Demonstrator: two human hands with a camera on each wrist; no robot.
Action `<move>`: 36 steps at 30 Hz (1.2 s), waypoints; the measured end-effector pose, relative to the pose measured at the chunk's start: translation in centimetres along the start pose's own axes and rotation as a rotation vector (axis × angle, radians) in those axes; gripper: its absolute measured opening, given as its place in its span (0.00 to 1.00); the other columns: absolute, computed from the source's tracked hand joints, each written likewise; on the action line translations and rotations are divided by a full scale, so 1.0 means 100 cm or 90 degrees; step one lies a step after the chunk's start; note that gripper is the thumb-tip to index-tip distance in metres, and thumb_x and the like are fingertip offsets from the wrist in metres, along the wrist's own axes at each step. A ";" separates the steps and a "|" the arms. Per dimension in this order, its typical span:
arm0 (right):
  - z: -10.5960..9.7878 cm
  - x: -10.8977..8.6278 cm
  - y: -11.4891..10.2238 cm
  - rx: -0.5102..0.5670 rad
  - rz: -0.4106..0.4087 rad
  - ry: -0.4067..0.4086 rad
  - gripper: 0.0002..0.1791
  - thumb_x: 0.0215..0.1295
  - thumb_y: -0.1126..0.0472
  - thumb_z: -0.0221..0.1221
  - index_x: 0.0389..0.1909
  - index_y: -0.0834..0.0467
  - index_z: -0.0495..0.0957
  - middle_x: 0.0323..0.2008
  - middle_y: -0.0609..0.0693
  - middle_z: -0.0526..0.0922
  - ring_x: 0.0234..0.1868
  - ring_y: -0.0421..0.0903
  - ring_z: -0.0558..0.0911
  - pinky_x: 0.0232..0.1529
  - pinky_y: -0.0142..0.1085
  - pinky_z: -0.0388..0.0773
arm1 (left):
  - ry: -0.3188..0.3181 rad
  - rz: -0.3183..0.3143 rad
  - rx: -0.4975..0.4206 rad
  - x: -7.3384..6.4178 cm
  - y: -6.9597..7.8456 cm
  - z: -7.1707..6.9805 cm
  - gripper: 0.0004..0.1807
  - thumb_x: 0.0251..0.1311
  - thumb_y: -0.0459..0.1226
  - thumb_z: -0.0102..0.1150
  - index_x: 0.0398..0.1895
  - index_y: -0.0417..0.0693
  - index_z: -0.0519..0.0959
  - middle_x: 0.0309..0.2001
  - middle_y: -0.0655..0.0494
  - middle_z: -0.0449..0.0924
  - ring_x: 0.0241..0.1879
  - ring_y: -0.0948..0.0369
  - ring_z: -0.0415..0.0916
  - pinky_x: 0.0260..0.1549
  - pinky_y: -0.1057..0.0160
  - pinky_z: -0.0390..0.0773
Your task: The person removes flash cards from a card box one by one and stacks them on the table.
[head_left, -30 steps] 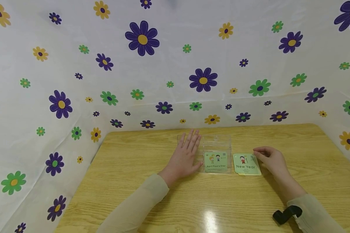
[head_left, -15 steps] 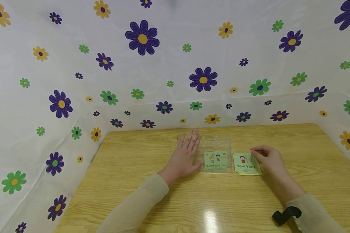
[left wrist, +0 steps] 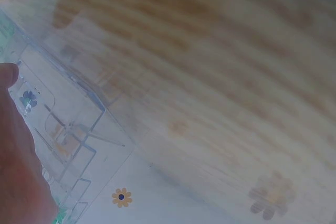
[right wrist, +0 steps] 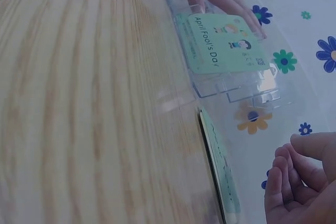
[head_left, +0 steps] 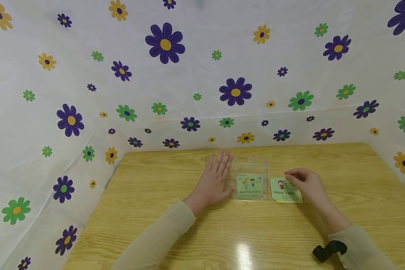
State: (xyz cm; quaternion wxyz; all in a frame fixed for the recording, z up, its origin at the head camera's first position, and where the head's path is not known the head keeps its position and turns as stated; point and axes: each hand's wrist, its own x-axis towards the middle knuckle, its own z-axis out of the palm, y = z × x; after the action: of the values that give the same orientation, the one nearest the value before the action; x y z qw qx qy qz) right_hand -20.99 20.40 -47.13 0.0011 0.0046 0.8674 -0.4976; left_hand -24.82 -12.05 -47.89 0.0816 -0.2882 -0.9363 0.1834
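A clear plastic case [head_left: 251, 167] lies opened out on the table. In its right part sits a green card [head_left: 249, 187] reading "April Fool's Day". My left hand [head_left: 213, 182] rests flat on the left part, fingers spread forward, hiding much of it. Right of the case lies a small stack of cards [head_left: 285, 192], a green "New Year" card on top. My right hand [head_left: 308, 185] hovers over the stack's upper right corner, thumb and forefinger close together. In the right wrist view its loosely curled fingers [right wrist: 274, 187] hold nothing and are apart from the stack's edge.
A wooden table [head_left: 148, 240] bears everything, with a glare spot near its front. White cloth [head_left: 189, 75] printed with purple, green and yellow flowers rises at the back and both sides. A black strap [head_left: 330, 250] is on the right wrist.
My right hand has moved slightly left, from beside the card stack to over its upper right corner. The left hand, the case and the cards stay where they were.
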 end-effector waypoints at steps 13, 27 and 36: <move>0.007 -0.002 -0.006 -0.002 -0.020 -0.016 0.16 0.78 0.61 0.62 0.56 0.68 0.84 0.48 0.61 0.88 0.36 0.27 0.78 0.40 0.24 0.80 | 0.005 0.003 0.008 0.000 0.000 0.000 0.56 0.75 0.70 0.35 0.87 0.40 0.34 0.88 0.42 0.30 0.87 0.45 0.25 0.86 0.43 0.37; 0.013 -0.004 -0.014 0.015 -0.026 -0.029 0.15 0.77 0.62 0.62 0.55 0.68 0.84 0.45 0.59 0.89 0.37 0.34 0.82 0.38 0.28 0.79 | 0.015 0.007 0.009 -0.002 0.000 0.003 0.56 0.75 0.70 0.34 0.87 0.40 0.35 0.87 0.42 0.25 0.88 0.44 0.32 0.86 0.43 0.39; 0.019 -0.006 -0.019 0.042 -0.028 -0.042 0.15 0.77 0.63 0.62 0.54 0.70 0.83 0.42 0.61 0.89 0.34 0.39 0.83 0.35 0.32 0.81 | 0.025 0.006 0.008 -0.002 0.000 0.003 0.56 0.75 0.70 0.34 0.87 0.40 0.36 0.88 0.42 0.26 0.88 0.44 0.30 0.86 0.43 0.39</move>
State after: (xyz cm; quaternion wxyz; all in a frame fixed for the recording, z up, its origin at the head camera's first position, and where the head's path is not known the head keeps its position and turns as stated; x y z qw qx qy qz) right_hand -20.41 17.78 -46.44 0.0189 -0.0310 0.8498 -0.5258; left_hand -24.76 -12.30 -48.19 0.1006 -0.2956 -0.9320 0.1841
